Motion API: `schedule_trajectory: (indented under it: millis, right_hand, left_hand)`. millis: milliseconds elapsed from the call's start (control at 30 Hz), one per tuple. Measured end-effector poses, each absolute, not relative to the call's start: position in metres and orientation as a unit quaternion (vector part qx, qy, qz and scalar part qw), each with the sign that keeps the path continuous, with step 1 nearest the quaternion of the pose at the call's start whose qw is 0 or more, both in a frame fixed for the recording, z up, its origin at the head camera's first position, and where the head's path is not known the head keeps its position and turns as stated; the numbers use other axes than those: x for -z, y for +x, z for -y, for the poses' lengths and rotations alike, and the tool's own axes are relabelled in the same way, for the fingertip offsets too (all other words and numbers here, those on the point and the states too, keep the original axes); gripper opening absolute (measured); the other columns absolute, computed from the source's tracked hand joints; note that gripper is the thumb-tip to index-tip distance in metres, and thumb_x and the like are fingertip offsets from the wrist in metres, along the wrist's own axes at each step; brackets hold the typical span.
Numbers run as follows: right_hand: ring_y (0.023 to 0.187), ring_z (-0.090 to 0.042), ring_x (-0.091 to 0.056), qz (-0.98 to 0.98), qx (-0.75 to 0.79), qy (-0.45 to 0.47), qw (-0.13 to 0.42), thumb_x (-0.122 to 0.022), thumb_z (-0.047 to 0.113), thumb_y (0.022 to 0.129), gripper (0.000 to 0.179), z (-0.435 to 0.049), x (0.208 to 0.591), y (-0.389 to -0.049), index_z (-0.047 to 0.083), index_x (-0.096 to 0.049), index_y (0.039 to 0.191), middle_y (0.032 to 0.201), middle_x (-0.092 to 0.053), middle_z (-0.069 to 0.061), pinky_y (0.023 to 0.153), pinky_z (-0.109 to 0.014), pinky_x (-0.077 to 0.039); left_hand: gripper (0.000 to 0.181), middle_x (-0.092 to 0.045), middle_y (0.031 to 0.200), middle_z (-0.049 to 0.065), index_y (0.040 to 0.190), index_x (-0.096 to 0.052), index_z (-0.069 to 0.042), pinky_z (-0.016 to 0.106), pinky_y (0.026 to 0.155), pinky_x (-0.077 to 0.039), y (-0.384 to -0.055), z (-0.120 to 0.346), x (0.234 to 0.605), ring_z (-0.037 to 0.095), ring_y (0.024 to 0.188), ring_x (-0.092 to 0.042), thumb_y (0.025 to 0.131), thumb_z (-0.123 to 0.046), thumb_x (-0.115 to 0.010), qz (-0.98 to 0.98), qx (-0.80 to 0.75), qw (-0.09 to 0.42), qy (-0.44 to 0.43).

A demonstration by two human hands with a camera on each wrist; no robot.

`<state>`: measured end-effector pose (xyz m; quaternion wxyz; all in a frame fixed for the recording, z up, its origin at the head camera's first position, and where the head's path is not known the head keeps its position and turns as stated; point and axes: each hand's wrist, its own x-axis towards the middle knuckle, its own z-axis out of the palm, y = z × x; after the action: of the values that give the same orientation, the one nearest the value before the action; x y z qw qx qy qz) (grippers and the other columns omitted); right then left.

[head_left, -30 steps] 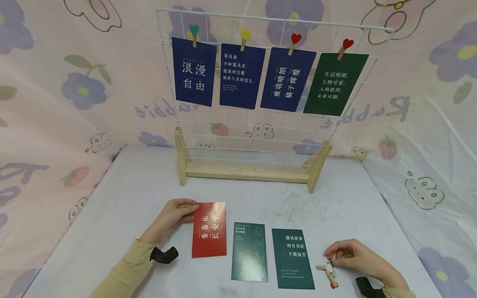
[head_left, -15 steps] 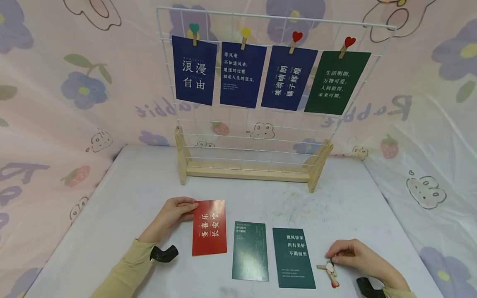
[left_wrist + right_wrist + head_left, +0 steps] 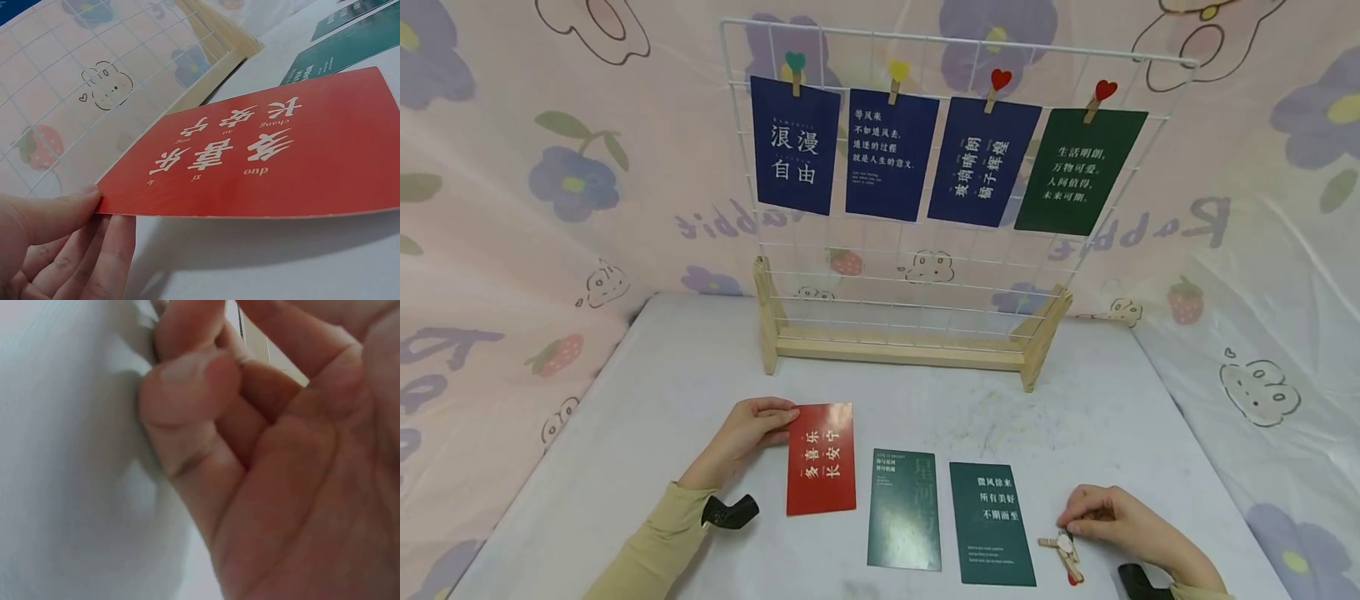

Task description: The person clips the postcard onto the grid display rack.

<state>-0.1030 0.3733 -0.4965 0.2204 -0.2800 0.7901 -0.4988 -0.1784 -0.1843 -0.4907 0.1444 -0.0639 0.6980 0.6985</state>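
Note:
My left hand (image 3: pixel 752 437) pinches the top left corner of a red card (image 3: pixel 822 467) with white characters. In the left wrist view, the thumb (image 3: pixel 69 209) lies on top of the card and the fingers are beneath; the card slants over the tabletop. My right hand (image 3: pixel 1116 521) is at a small pile of wooden clips (image 3: pixel 1063 550), thumb and forefinger pinching one at its upper edge. In the right wrist view the curled fingers (image 3: pixel 194 387) hide that clip. Two green cards, one plain (image 3: pixel 904 510) and one darker (image 3: pixel 992 523), lie between the hands.
Behind stands a white wire grid rack (image 3: pixel 917 275) on a wooden base (image 3: pixel 898 352). Three blue cards (image 3: pixel 796 146) and a green card (image 3: pixel 1081 171) hang from it by heart-topped clips. The white table (image 3: pixel 692 367) is enclosed by patterned cloth (image 3: pixel 482 250).
My right fingertips have shifted slightly to the right at the clips. The left hand has lifted the red card's near edge a little and still holds its corner.

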Motion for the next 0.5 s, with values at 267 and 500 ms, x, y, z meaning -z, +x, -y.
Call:
schedule_trajectory:
  millis: [267,500]
  right_hand:
    - [0.082,-0.013,-0.059,-0.799,0.486,-0.268,0.231,-0.059,0.008,0.094,0.013,-0.3718,0.4946,-0.1052,0.006,-0.071,0.097,0.094,-0.065,-0.006,0.071,-0.021,-0.049]
    - [0.07,-0.01,-0.057,-0.808,0.498,-0.168,0.267,-0.06,0.013,0.095,0.016,-0.3741,0.4879,-0.1072,-0.001,-0.067,0.099,0.087,-0.064,-0.006,0.059,-0.024,-0.05]
  left_hand:
    - [0.034,-0.069,0.096,0.012,0.114,-0.056,0.011,0.031,0.073,-0.058,-0.1786,0.1849,0.4907,0.018,0.078,-0.068,0.09,-0.011,-0.068,-0.697,-0.7,0.144,-0.068]
    - [0.036,-0.069,0.097,0.013,0.117,-0.054,0.012,0.031,0.073,-0.058,-0.1758,0.1857,0.4917,0.017,0.079,-0.067,0.092,-0.01,-0.065,-0.694,-0.702,0.147,-0.067]
